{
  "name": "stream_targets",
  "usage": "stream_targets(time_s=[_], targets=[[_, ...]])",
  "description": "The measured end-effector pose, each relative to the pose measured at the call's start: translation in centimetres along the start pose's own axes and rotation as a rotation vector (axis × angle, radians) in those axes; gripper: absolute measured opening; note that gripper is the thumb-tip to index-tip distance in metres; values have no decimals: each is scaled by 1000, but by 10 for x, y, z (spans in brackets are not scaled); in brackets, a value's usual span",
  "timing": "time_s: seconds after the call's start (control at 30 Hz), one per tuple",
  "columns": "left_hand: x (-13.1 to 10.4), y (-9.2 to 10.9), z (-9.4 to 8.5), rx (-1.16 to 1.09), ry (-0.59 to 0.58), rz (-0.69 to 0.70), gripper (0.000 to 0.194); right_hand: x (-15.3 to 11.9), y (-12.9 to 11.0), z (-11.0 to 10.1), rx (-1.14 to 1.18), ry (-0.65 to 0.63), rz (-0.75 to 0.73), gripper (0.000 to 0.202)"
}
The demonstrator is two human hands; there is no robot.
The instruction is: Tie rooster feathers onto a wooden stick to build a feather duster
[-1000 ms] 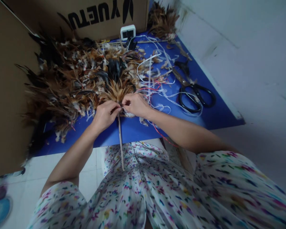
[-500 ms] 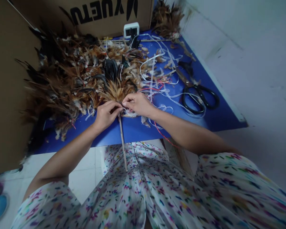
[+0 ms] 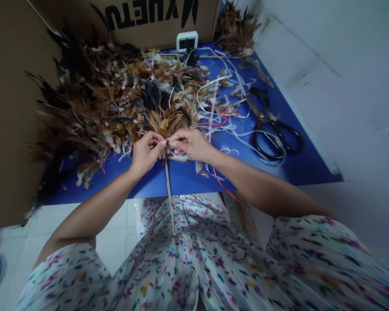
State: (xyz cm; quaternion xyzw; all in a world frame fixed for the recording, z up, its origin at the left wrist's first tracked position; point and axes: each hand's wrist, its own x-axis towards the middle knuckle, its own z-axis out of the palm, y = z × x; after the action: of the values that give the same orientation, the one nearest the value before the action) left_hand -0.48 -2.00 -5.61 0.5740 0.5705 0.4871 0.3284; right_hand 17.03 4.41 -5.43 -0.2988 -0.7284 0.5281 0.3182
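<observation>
Blue desk [image 3: 151, 183] by a pale wall [image 3: 359, 108], heaped on my left with brown and black feathers [image 3: 94, 103]. At its near edge, before me, is a thin, pale, bare stick [image 3: 169, 190] below a golden-brown feather tuft [image 3: 164, 119]. The stick's long axis runs toward my body, the near end leaning slightly right; the tuft fans away from me. My left hand [image 3: 144, 153] and right hand [image 3: 192, 144] pinch at the tuft's base, fingertips nearly meeting; finer detail there is too small to tell. Behind stands a cardboard box [image 3: 164, 34], its inside hidden.
</observation>
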Motion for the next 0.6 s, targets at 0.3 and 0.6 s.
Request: stream_targets(time_s=[0.3,0.6], targets=[[-3,1,-2,166,-53,106,14,-3,-1,3,20,6,-60,12],[-5,4,-3,298,-22,180,6,-2,-6,5,-87,44,-187,7]])
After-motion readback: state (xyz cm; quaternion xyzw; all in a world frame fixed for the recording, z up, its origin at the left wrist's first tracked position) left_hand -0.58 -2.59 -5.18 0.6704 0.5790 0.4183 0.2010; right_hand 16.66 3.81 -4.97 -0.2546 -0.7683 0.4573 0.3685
